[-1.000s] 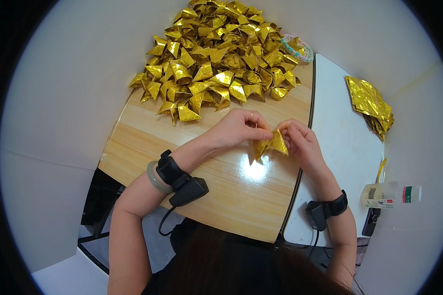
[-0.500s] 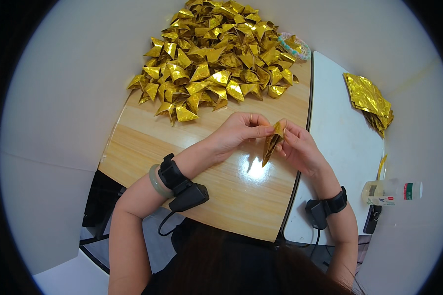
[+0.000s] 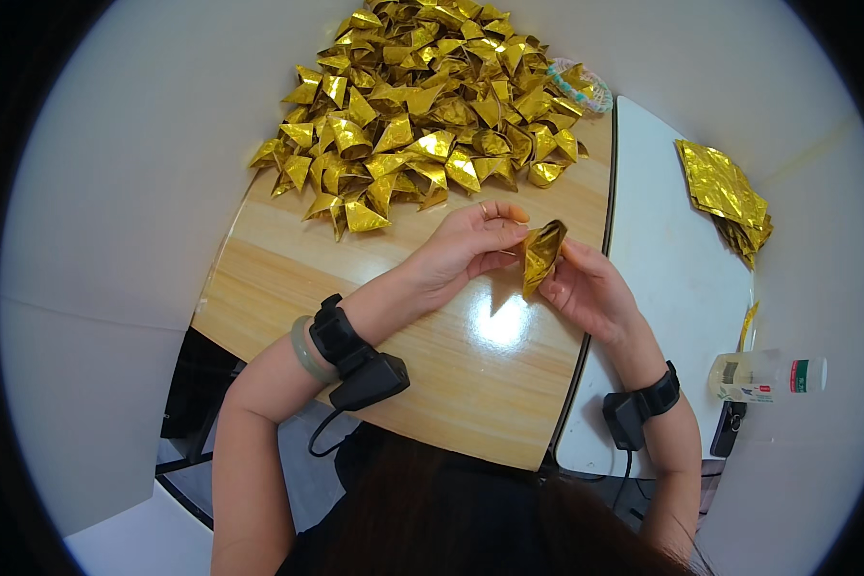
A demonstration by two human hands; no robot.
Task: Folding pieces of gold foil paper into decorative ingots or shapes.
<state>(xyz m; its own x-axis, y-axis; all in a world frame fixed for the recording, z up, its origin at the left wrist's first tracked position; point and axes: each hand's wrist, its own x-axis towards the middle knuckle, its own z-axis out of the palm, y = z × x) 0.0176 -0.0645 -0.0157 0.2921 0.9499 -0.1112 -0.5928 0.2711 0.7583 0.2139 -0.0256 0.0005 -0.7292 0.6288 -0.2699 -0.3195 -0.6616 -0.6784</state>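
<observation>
Between my two hands is a gold foil paper piece (image 3: 541,257), folded into a pointed, hollow shape with its tip downward. My left hand (image 3: 478,245) pinches its left edge between thumb and fingers. On the other side, my right hand (image 3: 590,288) grips the right edge, with the thumb near the top and the fingers partly behind the foil. Beyond my hands, a large heap of similar folded gold foil pieces (image 3: 422,106) covers the far part of the wooden table (image 3: 374,317).
At right, a white board (image 3: 658,230) carries a stack of flat gold foil sheets (image 3: 725,192). A clear plastic bottle (image 3: 766,375) lies near its right edge, beside a dark phone-like object (image 3: 728,429). A pastel woven ring (image 3: 593,92) touches the heap. Pale walls enclose the sides.
The foil piece has turned and widened, showing a broader face and an open top. My left fingers have loosened slightly along its edge, and my right hand has shifted a little right.
</observation>
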